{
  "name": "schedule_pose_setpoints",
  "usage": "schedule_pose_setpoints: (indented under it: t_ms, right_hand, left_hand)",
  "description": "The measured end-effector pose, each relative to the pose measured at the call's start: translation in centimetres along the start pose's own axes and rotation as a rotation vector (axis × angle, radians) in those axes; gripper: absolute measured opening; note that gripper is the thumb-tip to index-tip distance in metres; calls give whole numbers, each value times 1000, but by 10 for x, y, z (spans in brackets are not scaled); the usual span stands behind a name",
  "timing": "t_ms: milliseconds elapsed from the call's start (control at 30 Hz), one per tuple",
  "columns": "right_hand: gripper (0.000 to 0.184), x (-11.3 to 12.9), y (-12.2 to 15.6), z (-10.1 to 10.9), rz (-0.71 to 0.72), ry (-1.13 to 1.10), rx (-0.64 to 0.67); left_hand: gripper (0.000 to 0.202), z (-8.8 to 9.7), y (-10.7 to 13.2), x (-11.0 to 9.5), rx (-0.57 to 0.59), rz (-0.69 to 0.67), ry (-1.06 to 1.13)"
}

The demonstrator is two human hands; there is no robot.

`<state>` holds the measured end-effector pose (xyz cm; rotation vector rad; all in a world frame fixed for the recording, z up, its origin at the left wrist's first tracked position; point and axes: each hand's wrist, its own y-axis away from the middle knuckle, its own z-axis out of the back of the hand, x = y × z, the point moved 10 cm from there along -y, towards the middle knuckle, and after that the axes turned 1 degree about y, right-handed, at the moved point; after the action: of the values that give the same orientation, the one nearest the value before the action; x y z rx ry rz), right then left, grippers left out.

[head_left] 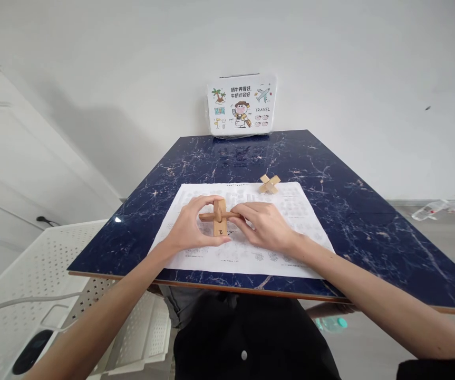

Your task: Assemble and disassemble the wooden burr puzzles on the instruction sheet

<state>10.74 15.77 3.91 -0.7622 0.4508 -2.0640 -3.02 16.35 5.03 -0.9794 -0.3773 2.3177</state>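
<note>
A cross of wooden puzzle pieces (220,226) is held just over a printed sheet (211,262), with a "2" marked on its upright piece. My left hand (190,224) grips that upright piece, thumb at the near end and fingers at the far end. From the other side, my right hand (264,224) pinches the right end of the crossing piece between thumb and fingertips. Beyond my right hand, a second wooden burr puzzle (269,183) sits on the sheet's far edge, its bars interlocked.
The sheet lies on a dark blue marble-patterned table (140,221). A white cartoon-printed case (242,105) leans against the wall at the table's far end. At left stands a white perforated rack (57,248) with a cable. Plastic bottles (428,210) lie on the floor at right.
</note>
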Motion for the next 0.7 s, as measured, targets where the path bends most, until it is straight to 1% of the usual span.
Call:
schedule_pose_setpoints:
  t_ms: [67,133,233,367,533,600,700]
  right_hand:
    - [29,-3,0,1,-30,21,-16]
    - [30,-4,0,1,-20,0,-13]
    - [30,-5,0,0,-4,-45,2]
    - [28,-9,1,-2,-27,-38,7]
    - [25,-11,2,-1,-53,-71,-15]
    - [26,-12,2,-1,-81,-98,-6]
    - [26,-16,1,-4,-146,-169,34]
  left_hand:
    - [82,1,1,0,-19,5,-14]
    - [84,1,1,0,-26,3,-25]
    - [84,0,1,-3,-24,-12,-42]
    - [84,-1,2,-3,-13,-17,-52]
    - [85,-2,2,-1,-4,14,-45]
    - [83,-4,2,3,17,53,-12]
    - [76,-12,1,11,104,135,70]
